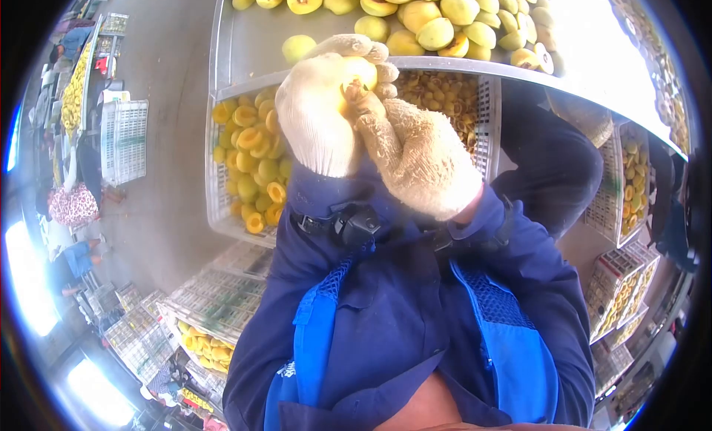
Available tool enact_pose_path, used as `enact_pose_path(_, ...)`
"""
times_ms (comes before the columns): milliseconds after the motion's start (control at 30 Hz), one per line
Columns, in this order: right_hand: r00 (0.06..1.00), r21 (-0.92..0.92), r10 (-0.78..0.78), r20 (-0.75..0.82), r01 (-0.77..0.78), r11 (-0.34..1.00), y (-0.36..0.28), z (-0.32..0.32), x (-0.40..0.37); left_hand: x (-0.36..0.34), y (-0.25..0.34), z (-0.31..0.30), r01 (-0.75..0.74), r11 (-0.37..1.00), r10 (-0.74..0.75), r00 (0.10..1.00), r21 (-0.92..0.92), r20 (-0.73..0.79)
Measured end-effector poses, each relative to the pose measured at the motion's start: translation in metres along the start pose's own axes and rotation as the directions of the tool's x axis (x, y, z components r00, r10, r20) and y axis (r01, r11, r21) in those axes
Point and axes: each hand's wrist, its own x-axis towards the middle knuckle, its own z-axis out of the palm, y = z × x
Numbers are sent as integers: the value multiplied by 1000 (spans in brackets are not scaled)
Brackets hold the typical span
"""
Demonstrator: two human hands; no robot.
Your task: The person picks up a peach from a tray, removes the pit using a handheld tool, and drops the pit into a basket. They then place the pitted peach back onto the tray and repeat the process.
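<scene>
My left hand (pixel 319 112), in a white knit glove, is wrapped round a yellow fruit half (pixel 359 69) at the near edge of the metal table. My right hand (pixel 419 149), in a rough tan glove, is closed with its fingertips pressed at the fruit's middle; whatever those fingers grip is too small to make out. A greenish-yellow fruit (pixel 298 48) lies on the table just beyond my left hand. Many halved and whole fruits (pixel 436 32) are heaped further right on the metal surface.
Below the table edge (pixel 437 63) stand a white crate (pixel 216 171) of yellow fruit halves and a crate (pixel 486 120) of brown pits. More crates (pixel 619 186) are at the right and stacked crates (pixel 222 283) at the lower left. People work at a far table on the left.
</scene>
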Motion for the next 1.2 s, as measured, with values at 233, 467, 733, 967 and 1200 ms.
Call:
enact_pose_path(233, 493, 515, 308, 814, -857, 11, 9, -60, 23, 22, -13, -9, 83, 969, -7, 951, -231, 310)
enact_pose_path(467, 597, 376, 454, 662, -787, 489, 19, -56, 13, 28, 13, 6, 5, 802, -197, 946, 597, 256)
enact_pose_path(733, 683, 697, 230, 693, -553, -455, 42, -25, -42, 24, -44, -1, -19, 976, 52, 988, -218, 148)
enact_pose_path(967, 759, -100, 515, 397, -522, 847, 58, -73, -32, 25, -27, -33, 133, 989, -119, 977, -70, 177)
enact_pose_path(1200, 738, -10, 647, 193, -658, 753, 58, -86, -41, 46, 68, -113, -190, -380, 111, 962, 905, 249)
